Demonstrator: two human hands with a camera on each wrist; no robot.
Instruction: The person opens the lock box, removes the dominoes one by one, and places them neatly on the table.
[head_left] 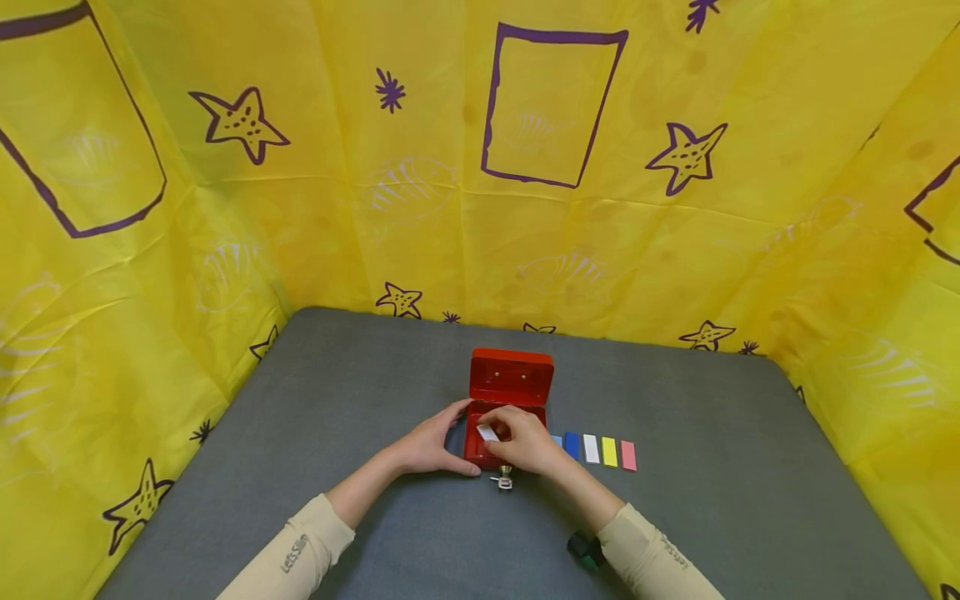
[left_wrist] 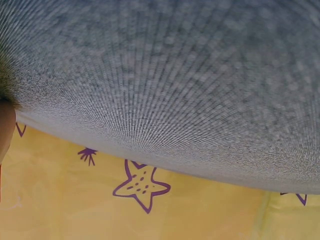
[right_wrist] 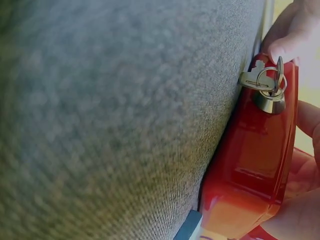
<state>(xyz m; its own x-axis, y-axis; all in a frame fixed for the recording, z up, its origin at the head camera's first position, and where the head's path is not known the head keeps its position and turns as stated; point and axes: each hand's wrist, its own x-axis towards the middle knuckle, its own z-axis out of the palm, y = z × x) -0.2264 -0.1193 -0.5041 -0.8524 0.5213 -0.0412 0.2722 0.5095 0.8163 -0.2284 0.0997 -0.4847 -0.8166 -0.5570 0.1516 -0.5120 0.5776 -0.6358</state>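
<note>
A small red cash box (head_left: 472,454) stands on the table with its lid (head_left: 512,377) raised. Its keys (head_left: 505,481) hang on a ring from the front lock. My left hand (head_left: 431,443) spans the left side, fingers at the rear corner and thumb at the front corner. Over the open box, my right hand (head_left: 523,442) pinches a small white rectangular piece (head_left: 487,432) between thumb and fingers. The right wrist view has the lock and keys (right_wrist: 270,82) close up, with the left thumb (right_wrist: 285,47) against the box. Only a sliver of hand (left_wrist: 6,130) shows in the left wrist view.
To the right of the box lies a row of flat rectangular pieces: light blue, dark blue (head_left: 572,445), white (head_left: 591,449), yellow (head_left: 609,452) and pink (head_left: 628,456). A dark round object (head_left: 585,550) sits by the right sleeve. Yellow patterned cloth (head_left: 450,225) walls the grey table (head_left: 360,358).
</note>
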